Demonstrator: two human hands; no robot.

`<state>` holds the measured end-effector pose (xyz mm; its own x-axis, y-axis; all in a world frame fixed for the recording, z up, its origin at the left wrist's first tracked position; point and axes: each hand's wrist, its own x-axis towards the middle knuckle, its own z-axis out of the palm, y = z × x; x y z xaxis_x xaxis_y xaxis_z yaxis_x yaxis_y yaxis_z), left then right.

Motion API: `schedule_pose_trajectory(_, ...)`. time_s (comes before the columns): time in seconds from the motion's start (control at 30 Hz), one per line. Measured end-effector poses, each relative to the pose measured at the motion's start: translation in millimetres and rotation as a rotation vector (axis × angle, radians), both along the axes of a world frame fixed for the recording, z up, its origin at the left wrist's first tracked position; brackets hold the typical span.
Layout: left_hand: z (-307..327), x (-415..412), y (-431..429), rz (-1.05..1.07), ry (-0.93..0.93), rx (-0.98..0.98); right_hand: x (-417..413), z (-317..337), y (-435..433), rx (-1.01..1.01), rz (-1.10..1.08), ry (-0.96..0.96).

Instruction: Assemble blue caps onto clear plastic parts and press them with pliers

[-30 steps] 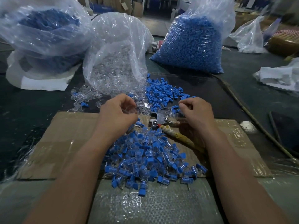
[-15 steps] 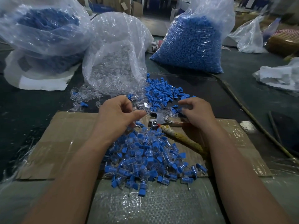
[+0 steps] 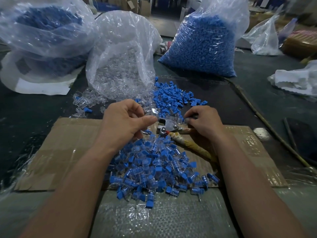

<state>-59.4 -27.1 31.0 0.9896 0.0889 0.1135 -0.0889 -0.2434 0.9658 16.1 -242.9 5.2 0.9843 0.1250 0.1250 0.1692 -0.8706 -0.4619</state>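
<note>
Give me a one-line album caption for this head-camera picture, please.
Left hand and right hand meet at the pliers, beyond a heap of blue-capped clear parts on cardboard.

Glossy clear plastic bags (image 3: 120, 54), matt cardboard (image 3: 68, 152), metal pliers (image 3: 169, 126).

The near pile (image 3: 154, 169) is blue and see-through. The far right bag (image 3: 202, 45) is full of blue caps. The cardboard (image 3: 60, 152) is brown, the tabletop (image 3: 34, 114) dark. The pliers (image 3: 167, 125) are silver with yellowish wrapped handles.
</note>
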Motion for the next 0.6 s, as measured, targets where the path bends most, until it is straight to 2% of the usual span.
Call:
schedule_pose_trajectory(0.4, 0, -1, 0, -0.022, 0.004, -0.09, -17, 20, 3, 0.439, -0.065, -0.153)
schedule_pose_trajectory(0.6, 1, -1, -3, -0.052, 0.002, -0.154, -38, 32, 24, 0.625, 0.05, -0.139)
